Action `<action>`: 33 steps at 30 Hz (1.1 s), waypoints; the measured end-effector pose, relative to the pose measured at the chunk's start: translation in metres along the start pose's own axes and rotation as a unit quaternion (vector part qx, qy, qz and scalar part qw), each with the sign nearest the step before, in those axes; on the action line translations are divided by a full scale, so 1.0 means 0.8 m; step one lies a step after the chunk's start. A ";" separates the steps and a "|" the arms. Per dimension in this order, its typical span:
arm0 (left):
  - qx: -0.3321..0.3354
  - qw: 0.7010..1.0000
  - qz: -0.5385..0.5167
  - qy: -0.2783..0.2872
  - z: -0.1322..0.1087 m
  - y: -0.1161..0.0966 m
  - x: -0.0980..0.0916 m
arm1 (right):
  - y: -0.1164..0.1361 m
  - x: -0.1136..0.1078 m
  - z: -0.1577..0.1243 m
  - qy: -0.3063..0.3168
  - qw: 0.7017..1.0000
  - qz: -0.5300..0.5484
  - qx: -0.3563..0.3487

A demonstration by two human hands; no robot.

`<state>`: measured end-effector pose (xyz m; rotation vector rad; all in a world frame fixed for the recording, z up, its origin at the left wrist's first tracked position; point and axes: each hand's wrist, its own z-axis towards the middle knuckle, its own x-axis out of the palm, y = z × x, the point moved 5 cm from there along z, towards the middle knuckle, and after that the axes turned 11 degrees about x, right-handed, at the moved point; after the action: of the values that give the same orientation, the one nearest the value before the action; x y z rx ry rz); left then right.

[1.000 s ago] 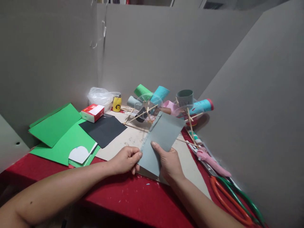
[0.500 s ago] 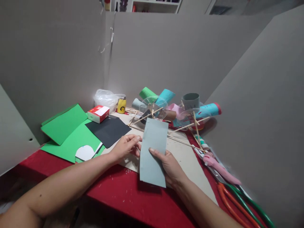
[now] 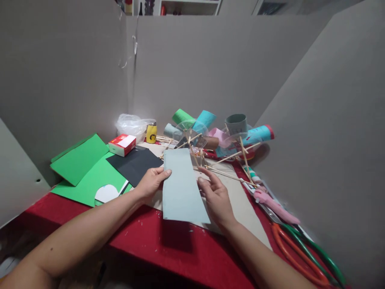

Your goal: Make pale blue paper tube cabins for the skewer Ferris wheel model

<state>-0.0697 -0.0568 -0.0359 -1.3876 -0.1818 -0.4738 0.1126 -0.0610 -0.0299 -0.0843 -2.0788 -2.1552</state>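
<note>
A pale blue-grey paper strip (image 3: 182,188) is held up over the front of the red-covered table (image 3: 144,237). My left hand (image 3: 152,182) pinches its left edge, with the thumb on the front face. On the other side, my right hand (image 3: 215,196) is beside the strip's right edge, its fingers apart and holding nothing. Behind the strip lies a beige board (image 3: 234,192). Black paper (image 3: 135,164) is just left of my left hand.
Green sheets (image 3: 81,160), a red and white box (image 3: 122,144) and a yellow can (image 3: 151,132) are at the left. Stick frames with coloured tubes (image 3: 204,120) stand at the back. A pink glue gun (image 3: 275,206) and orange-handled scissors (image 3: 296,253) lie at the right.
My left hand has taken hold of the strip's left edge. My right hand has let go and opened at the right side. The strip has shifted left, and the view has moved slightly.
</note>
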 end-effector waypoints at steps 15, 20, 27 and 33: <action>0.018 0.999 -0.014 -0.027 0.009 0.001 -0.012 | 0.021 0.019 -0.038 0.118 0.959 -0.172 -0.192; -0.005 1.000 0.000 -0.029 0.008 -0.004 -0.011 | 0.015 0.018 -0.034 0.125 0.964 -0.162 -0.168; 0.035 0.998 0.024 -0.055 0.012 -0.009 -0.017 | 0.010 0.023 -0.020 0.087 0.986 -0.138 -0.028; 0.064 0.992 0.111 0.011 0.007 -0.008 -0.008 | -0.005 0.018 -0.008 0.086 0.993 -0.059 0.055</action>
<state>-0.0771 -0.0505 -0.0316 -1.2587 -0.0376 -0.2877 0.0980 -0.0680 -0.0322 0.2353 -2.1460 -2.0242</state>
